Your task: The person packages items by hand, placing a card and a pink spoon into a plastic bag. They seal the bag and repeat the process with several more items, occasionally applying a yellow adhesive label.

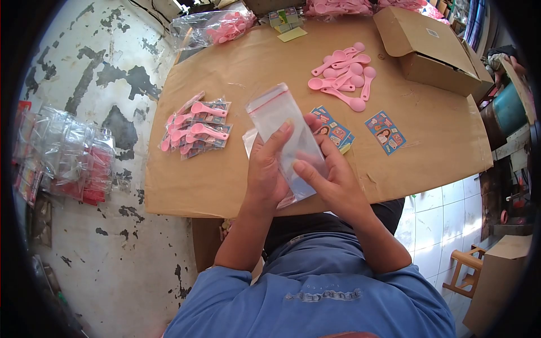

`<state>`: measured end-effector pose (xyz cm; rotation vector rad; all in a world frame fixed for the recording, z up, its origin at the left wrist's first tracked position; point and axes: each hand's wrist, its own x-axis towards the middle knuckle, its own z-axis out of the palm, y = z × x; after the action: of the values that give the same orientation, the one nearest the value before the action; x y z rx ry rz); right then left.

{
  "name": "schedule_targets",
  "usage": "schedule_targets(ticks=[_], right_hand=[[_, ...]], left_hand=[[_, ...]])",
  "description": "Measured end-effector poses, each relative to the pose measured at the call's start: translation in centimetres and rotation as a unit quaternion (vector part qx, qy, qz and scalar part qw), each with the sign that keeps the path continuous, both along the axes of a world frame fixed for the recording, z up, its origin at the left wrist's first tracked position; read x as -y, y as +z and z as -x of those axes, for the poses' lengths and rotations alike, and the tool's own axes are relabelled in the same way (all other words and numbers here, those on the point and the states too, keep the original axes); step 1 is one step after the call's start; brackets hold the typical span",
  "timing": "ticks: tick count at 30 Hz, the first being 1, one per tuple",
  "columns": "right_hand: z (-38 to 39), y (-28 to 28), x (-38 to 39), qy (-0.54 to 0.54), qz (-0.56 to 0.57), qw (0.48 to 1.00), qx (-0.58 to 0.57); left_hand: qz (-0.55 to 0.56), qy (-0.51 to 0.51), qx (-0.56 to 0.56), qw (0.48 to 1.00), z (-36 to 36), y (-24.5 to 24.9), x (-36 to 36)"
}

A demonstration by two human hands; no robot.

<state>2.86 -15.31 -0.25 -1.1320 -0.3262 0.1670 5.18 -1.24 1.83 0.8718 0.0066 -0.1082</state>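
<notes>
Both hands grip a stack of clear plastic bags [286, 121] with a red line near the top, held tilted over the table's near edge. My left hand [269, 166] wraps its left side, thumb on the front. My right hand [335, 183] holds the lower right side, its thumb pressed on the front. Behind the right fingers lies a pile of blue printed cards [335, 128], partly hidden. A single blue card [385, 133] is to its right. Pink measuring spoons [344, 76] are heaped farther back. Bagged pink spoons with cards [197, 127] form a pile on the left.
Brown paper covers the table [253, 194]. An open cardboard box [431, 50] stands at the back right. A clear bag of pink spoons [217, 28] and stacked cards [285, 19] sit along the back. Plastic packs [67, 155] hang by the left wall; a wooden stool [466, 273] is at right.
</notes>
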Motion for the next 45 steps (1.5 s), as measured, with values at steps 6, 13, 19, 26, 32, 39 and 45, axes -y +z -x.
schedule_targets(ticks=[6, 13, 19, 26, 32, 39, 45], right_hand=[[-0.3, 0.1, 1.7, -0.034, 0.131, 0.991, -0.026], [-0.1, 0.3, 1.2, -0.047, 0.099, 0.994, 0.004], [0.0, 0.0, 1.2, -0.058, 0.097, 0.994, 0.005], [0.1, 0.4, 1.6, -0.046, 0.102, 0.994, -0.011], [0.2, 0.2, 1.3, -0.046, 0.093, 0.994, -0.017], [0.5, 0.1, 1.0, -0.065, 0.097, 0.993, -0.004], [0.7, 0.1, 1.3, -0.068, 0.111, 0.991, 0.008]], left_hand=[[0.041, 0.050, -0.016, 0.998, -0.5, -0.4, -0.7], [0.097, 0.034, -0.001, 0.995, -0.7, 0.1, -1.0], [0.070, 0.048, -0.023, 0.996, -1.0, 0.0, -1.1], [0.054, 0.041, 0.000, 0.998, -0.8, 0.2, -1.1], [0.151, -0.024, 0.018, 0.988, -0.6, 0.0, -1.7], [0.092, 0.016, 0.041, 0.995, -0.5, 1.1, -2.3], [-0.059, 0.116, 0.087, 0.988, -1.0, 2.6, -5.6]])
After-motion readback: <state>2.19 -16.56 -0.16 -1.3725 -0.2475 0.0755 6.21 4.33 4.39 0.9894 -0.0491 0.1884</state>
